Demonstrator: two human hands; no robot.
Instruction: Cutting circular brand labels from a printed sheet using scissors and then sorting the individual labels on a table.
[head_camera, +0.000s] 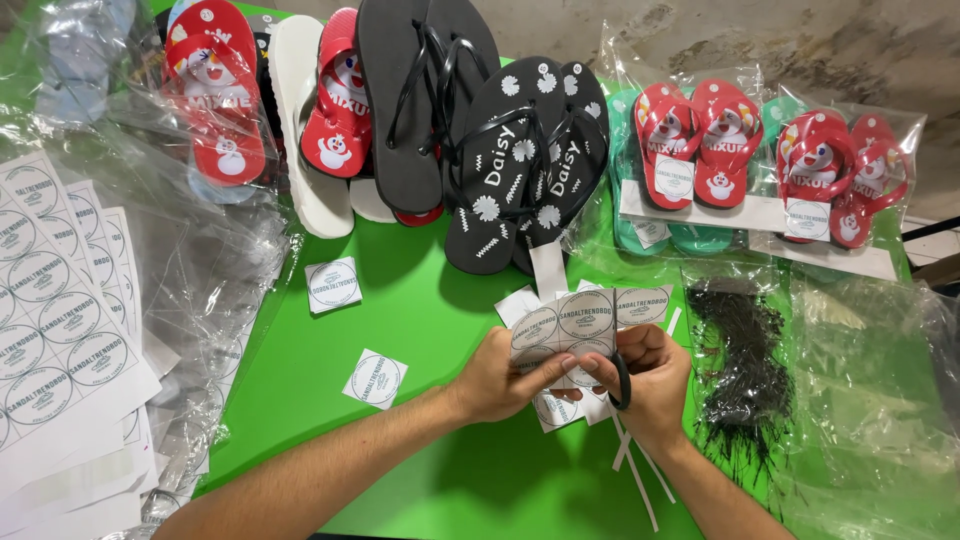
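While both hands meet over the green table (420, 300), the left hand (495, 385) is closed around the near edge of a strip of round-printed labels (585, 315), thumb on top and fingers curled beneath. The right hand (650, 375) is curled through the black handles of a pair of scissors (620, 380), whose blades are hidden behind the strip, so I cannot tell how far they are parted. Two cut square labels (375, 378) lie on the table to the left of the hands, one farther than the other, and thin paper trimmings (635, 470) lie near the right wrist. Uncut label sheets (55, 320) sit at the far left. Black flip-flops (525, 160) lie just beyond the strip, bagged red sandals (695, 140) to the right, and a bag of black ties (735, 370) beside the right hand.
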